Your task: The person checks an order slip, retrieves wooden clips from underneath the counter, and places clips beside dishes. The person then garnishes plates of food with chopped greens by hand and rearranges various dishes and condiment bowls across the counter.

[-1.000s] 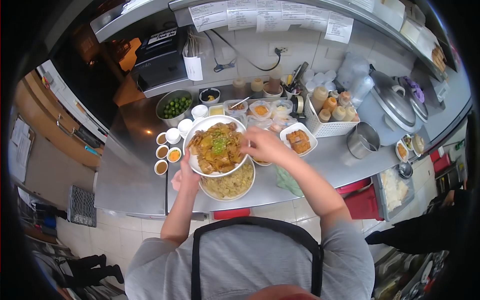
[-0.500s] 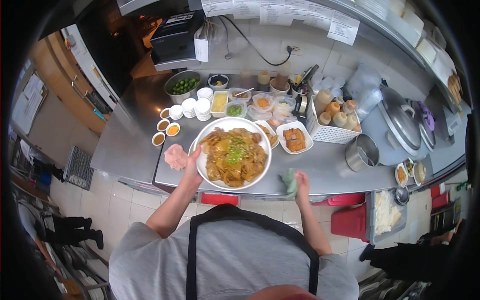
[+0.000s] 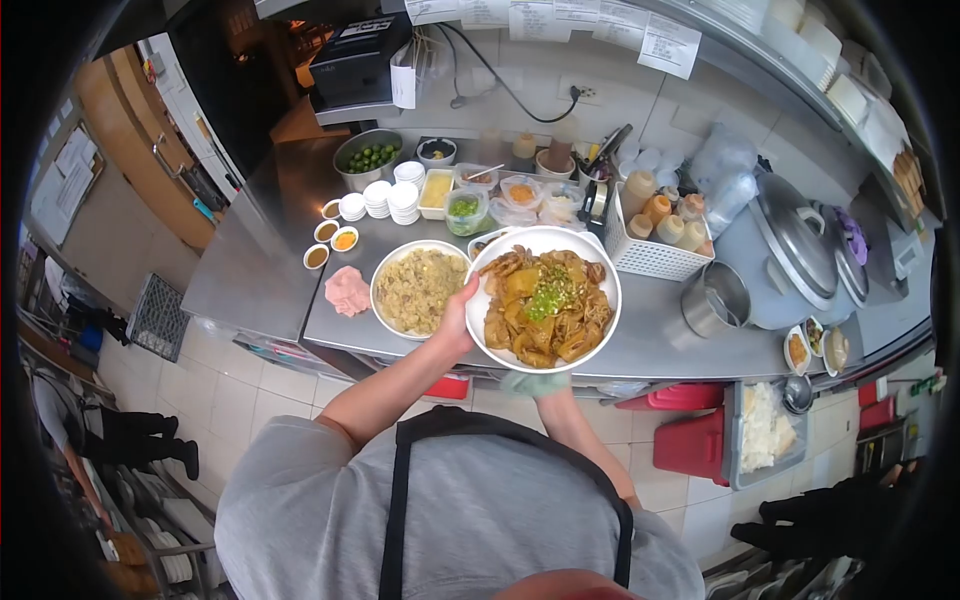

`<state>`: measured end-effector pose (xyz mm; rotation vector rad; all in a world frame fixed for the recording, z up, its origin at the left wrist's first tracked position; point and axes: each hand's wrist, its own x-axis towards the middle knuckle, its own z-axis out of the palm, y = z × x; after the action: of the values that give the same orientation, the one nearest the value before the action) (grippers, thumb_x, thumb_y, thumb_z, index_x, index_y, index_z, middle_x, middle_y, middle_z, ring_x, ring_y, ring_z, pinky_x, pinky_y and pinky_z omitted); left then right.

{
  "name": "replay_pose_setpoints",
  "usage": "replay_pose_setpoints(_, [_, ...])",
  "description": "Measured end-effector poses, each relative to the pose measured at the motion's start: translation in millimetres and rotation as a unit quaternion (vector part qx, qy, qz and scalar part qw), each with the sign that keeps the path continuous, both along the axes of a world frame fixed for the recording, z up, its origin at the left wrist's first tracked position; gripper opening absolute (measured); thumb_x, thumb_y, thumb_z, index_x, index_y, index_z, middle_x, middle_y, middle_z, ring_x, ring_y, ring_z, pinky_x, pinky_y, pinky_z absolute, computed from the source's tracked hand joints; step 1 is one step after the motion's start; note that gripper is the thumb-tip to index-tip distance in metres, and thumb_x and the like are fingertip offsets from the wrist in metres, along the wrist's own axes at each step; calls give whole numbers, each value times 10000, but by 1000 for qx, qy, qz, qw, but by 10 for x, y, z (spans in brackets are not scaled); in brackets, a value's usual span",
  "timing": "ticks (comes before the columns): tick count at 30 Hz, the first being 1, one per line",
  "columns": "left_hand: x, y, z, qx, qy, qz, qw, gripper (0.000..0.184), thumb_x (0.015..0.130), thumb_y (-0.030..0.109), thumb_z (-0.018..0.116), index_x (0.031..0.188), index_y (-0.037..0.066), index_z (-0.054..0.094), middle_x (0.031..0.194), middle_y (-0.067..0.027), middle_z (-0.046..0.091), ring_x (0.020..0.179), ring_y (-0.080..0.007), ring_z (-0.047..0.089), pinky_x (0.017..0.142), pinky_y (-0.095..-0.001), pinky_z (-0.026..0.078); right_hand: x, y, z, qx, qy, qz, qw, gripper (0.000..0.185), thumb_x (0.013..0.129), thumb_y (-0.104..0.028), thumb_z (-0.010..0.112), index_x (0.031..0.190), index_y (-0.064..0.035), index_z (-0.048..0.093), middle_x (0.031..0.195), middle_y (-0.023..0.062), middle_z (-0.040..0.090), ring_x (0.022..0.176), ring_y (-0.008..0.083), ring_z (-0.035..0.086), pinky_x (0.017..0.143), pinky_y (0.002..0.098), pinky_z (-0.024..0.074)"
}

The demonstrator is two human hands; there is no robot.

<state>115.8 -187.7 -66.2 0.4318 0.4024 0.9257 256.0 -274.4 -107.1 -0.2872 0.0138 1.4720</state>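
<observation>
My left hand point(image 3: 458, 318) grips the left rim of a round white plate point(image 3: 540, 237), thumb over the edge, holding it above the counter's front edge. On the plate is a brown, saucy dish point(image 3: 515, 318) topped with chopped green onion point(image 3: 553, 291). Just below the plate, my right hand point(image 3: 555, 397) is closed on a pale green cloth point(image 3: 530, 384); the plate partly hides both. Whether the cloth touches the plate's underside, I cannot tell. Left of my left hand, a white bowl of fried rice point(image 3: 418, 290) stands on the counter beside a crumpled pink cloth point(image 3: 347, 291).
Along the counter point(image 3: 255, 235) stand sauce cups point(image 3: 316, 257), stacked white dishes point(image 3: 404, 203), a pot of green citrus point(image 3: 367, 158), a bottle basket point(image 3: 655, 256) and a metal pot point(image 3: 715, 299). A red bin point(image 3: 690, 445) sits below right. Other people's legs show at both sides.
The plate has moved right in my left hand, uncovering the fried rice and now covering the fried-food dishes. My right hand has moved left with the green cloth, under the plate's lower edge.
</observation>
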Motion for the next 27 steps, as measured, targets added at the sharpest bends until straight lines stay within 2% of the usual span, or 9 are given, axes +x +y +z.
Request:
replay_pose_setpoints(6, [-108,-140,178,54,116,11,992,461,846,372,430,1170,46,399,1087,-102,508,995,-206,506,870,-331,400,649,-186,402,22,-51,22,998,472,878,-378,320,1206,-43,381,1188,182,423,1062,294,453,892,445,383])
replay_pose_setpoints(8, [-50,-284,289,2,169,-74,983,498,860,390,375,1209,35,362,1167,-136,459,1055,-241,466,918,-364,361,784,-11,467,106,-109,107,983,519,862,-427,332,1199,-37,386,1191,170,428,1045,295,469,885,437,392])
replay_pose_setpoints(10, [51,-313,99,-20,119,-97,988,501,854,391,386,1210,40,364,1169,-145,455,1061,-256,460,923,-379,353,606,-57,715,77,-102,172,977,539,838,-446,390,1175,-25,415,1124,149,488,979,269,514,845,385,424])
replay_pose_setpoints(12, [132,-352,4,-65,34,-149,986,506,846,389,407,1211,42,363,1173,-150,451,1066,-275,452,928,-397,344,509,-51,675,73,-99,194,973,537,837,-444,396,1172,-24,418,1113,146,495,971,264,518,839,377,426])
replay_pose_setpoints(16, [173,-350,-101,-76,4,-122,990,509,835,377,439,1208,38,366,1174,-152,449,1066,-286,451,926,-403,345,391,-12,411,58,-104,210,970,534,836,-439,406,1166,-20,425,1091,141,509,953,254,526,827,360,430])
replay_pose_setpoints(22, [-87,-356,-11,-50,38,-82,995,511,830,369,457,1202,31,369,1142,-150,477,1048,-269,470,921,-391,356,804,-68,-58,-35,-217,132,966,528,833,-431,422,1156,-14,435,1059,132,529,927,239,539,809,335,437])
replay_pose_setpoints(25, [-361,-341,-26,-37,79,-27,996,490,835,352,453,1191,25,375,1135,-144,483,1032,-266,481,903,-381,375,1575,-329,-251,-242,-415,-100,871,453,851,-367,427,1117,-3,474,1013,119,552,881,204,552,769,297,436])
replay_pose_setpoints(26, [-471,-344,-50,-32,112,8,993,469,847,343,431,1186,24,377,1135,-142,483,1032,-267,480,900,-383,376,1905,-407,-364,-275,-507,-147,804,419,877,-323,391,1097,20,490,1045,124,543,913,216,537,794,311,411])
replay_pose_setpoints(27, [-581,-342,-50,-45,125,33,991,471,844,340,438,1187,24,375,1137,-142,482,1029,-269,482,894,-386,381,2230,-427,-504,-216,-679,-193,675,418,880,-311,376,1106,23,485,1105,152,504,989,266,484,858,332,357])
